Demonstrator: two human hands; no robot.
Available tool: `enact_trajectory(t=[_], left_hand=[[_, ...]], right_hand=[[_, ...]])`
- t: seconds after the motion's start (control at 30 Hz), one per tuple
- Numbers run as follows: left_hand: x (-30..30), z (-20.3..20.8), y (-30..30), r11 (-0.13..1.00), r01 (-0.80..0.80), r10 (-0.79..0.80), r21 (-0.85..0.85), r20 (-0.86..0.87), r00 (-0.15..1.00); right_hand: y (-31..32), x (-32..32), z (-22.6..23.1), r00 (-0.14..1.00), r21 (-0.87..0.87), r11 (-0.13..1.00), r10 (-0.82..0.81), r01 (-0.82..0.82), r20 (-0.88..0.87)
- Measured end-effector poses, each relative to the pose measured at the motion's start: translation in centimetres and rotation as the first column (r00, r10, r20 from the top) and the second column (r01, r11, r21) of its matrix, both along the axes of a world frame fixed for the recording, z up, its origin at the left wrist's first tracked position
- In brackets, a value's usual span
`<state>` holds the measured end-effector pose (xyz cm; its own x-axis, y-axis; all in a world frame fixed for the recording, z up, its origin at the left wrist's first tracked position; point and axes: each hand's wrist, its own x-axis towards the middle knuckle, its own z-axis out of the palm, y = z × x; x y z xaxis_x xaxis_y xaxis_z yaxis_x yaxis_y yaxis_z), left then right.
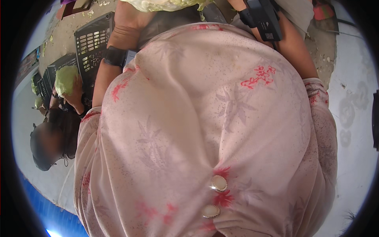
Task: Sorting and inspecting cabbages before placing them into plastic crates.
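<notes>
1. Below you is a bare, dusty concrete floor (69, 29), strewn with small green leaf scraps (91, 12).
2. Black plastic crates (91, 43) stand directly on it at your left.

The blouse (205, 130) is thin matt cloth with glossy shell-like buttons (218, 183). The dark crate (92, 41) looks like moulded plastic; the cabbage (166, 4) is waxy-leaved.
</notes>
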<state>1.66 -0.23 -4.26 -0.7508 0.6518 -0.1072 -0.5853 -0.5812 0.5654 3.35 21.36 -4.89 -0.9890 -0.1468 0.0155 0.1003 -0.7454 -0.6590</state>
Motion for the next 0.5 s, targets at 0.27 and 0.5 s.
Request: enact_trajectory(t=[0.27, 0.5], left_hand=[[0.0, -0.2, -0.6, 1.0, 0.023, -0.023, 0.002, 0.008, 1.0], [-0.7, -1.3, -0.8, 1.0, -0.009, 0.01, -0.013, 0.059, 0.998]], right_hand=[[-0.5, -0.1, -0.2, 1.0, -0.015, 1.0, -0.002, 0.001, -0.027], [-0.2, -0.2, 0.1, 0.998, -0.076, 0.996, 0.044, -0.047, -0.043]])
